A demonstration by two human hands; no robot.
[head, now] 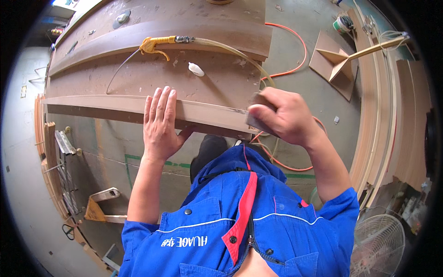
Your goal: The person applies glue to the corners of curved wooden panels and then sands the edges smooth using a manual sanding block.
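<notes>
A long wooden strip (207, 111) lies along the near edge of the workbench. My left hand (161, 124) rests flat on it, fingers together and pointing away from me, thumb down over the near side. At the strip's right end, my right hand (285, 116) grips a dark, flat block (258, 121), possibly a sanding block; its underside is hidden. Beyond the strip, a yellow air blow gun (152, 45) with a long thin nozzle lies on the bench, joined to a clear hose. A small white bottle (196, 69) lies between the gun and the strip.
A wide curved board (214, 34) lies farther back on the bench (228, 79). An orange hose (304, 45) loops over the floor at right, near a wooden stand (334, 65). Long boards (377, 121) line the right side. A yellow pallet jack (95, 209) and a fan (377, 242) stand nearer me.
</notes>
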